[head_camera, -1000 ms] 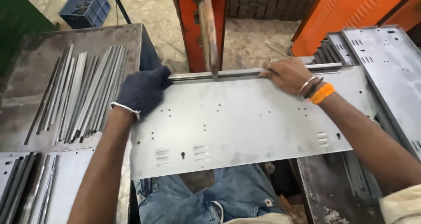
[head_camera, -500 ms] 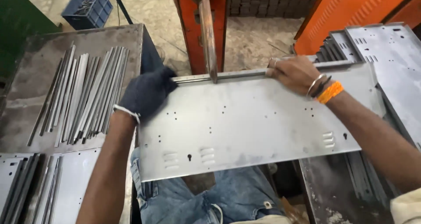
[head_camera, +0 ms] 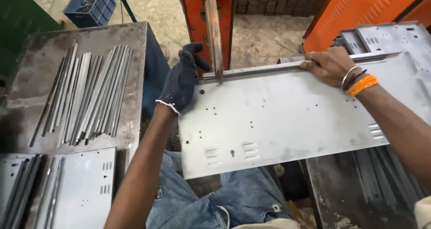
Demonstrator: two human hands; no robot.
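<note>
Across the person's lap, below the orange machine (head_camera: pixel 206 13), lay a flat grey sheet-metal panel (head_camera: pixel 292 121), rectangular, dull and smooth, pierced with small round holes and short louvre slots near its near edge. A narrow metal strip (head_camera: pixel 251 69) ran along its far edge, under the machine's vertical rusty bar (head_camera: pixel 213 31). The left hand (head_camera: pixel 182 78), in a dark knitted glove, pressed flat on the panel's left corner, fingers spread. The right hand (head_camera: pixel 330 65), bare, curled its fingers over the strip. Thin metal strips (head_camera: pixel 81 96) lay in a row on a stained steel table (head_camera: pixel 31 67) to the left.
</note>
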